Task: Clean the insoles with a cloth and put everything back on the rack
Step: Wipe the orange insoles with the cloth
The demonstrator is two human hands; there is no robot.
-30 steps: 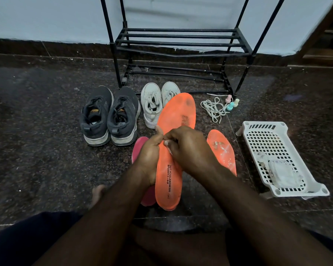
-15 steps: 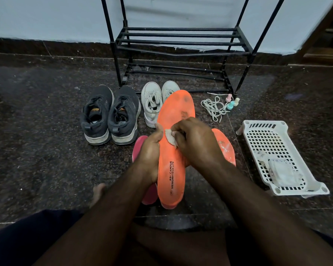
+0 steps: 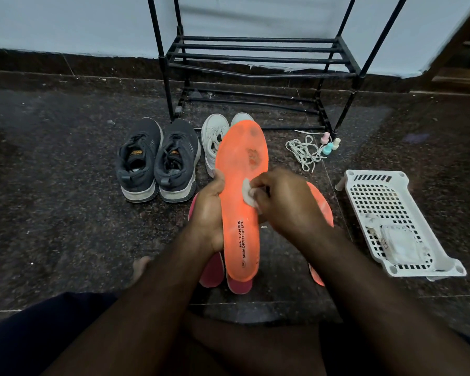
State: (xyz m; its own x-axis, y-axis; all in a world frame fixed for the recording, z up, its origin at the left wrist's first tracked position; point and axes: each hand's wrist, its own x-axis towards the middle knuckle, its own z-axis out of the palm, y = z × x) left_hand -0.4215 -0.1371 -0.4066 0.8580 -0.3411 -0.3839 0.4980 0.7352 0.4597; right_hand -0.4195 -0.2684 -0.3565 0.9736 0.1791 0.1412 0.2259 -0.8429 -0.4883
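Insole, orange, held up off the floor in front of the person, toe end pointing toward the rack. Left hand grips its left edge around the middle, fingers wrapped behind and thumb on the front. Right hand has its fingers curled tight on a small pale cloth, pressing it to the insole's right side at mid length.

Risks, judged from this:
- Insole is thin and held by one edge only, so hard rubbing could bend it or twist it out of the left hand's hold.
- Cloth is small and mostly bunched inside the fingers, so it could slip out, or bare fingertips could end up rubbing instead.
- Darker stain patch near the toe end sits beyond the cloth; likely missed if wiping stays around the middle.
- Second orange insole and pink insoles lie on the floor right under the hands, so a drop lands on them and grime may spread.

Grey shoes, white shoes, laces and white basket all sit on the floor; rack shelves look bare, so putting back not yet started.
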